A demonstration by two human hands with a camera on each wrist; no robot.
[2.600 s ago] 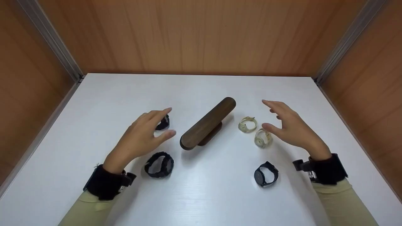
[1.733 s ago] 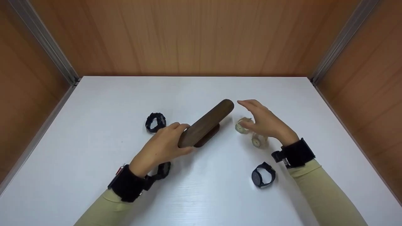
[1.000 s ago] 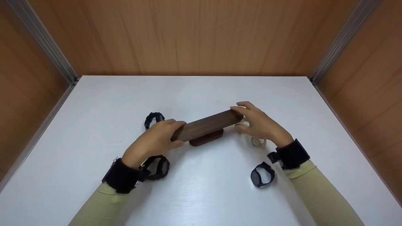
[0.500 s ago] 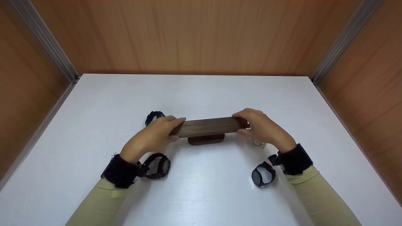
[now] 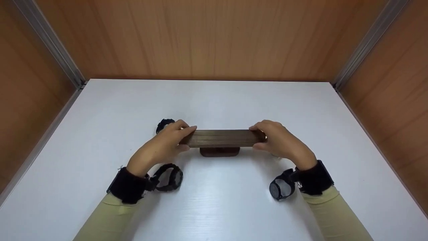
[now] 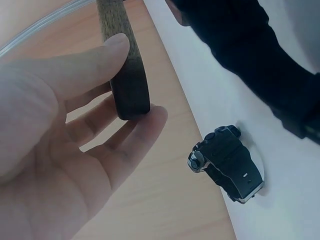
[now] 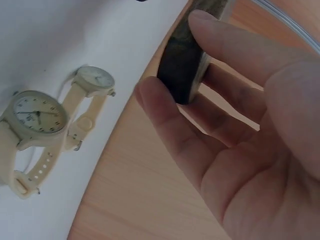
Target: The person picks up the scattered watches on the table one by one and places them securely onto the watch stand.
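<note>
**Both hands grip the ends of the wooden watch bar**

The white counter (image 5: 214,207) sits inside wood-panelled walls (image 5: 214,36) and carries everything in view. At its middle stands the dark wooden bar (image 5: 222,138), lying level and crosswise to the person on its short base (image 5: 219,152).

The left hand (image 5: 160,149) grips the bar's left end, thumb on the near side and fingers (image 6: 145,125) curled round the end face. The right hand (image 5: 284,144) holds the right end the same way, its fingers (image 7: 165,120) wrapped about the end.

Smaller things lie close by. A black watch (image 5: 169,177) rests just beside the left wrist, and another black watch (image 5: 282,188) touches or nearly touches the right wrist cuff. A third black watch (image 5: 164,124) shows behind the left hand; the left wrist view shows one (image 6: 227,162) lying on the counter. Two cream watches (image 7: 50,125) lie side by side under the right hand, almost hidden from the head view.

The likely risks: the bar seems to perch on a narrow base, so uneven pressure from one hand could tip it. The right wrist could nudge the black watch beside it, and the right hand, if lowered, could push the cream watches.
</note>
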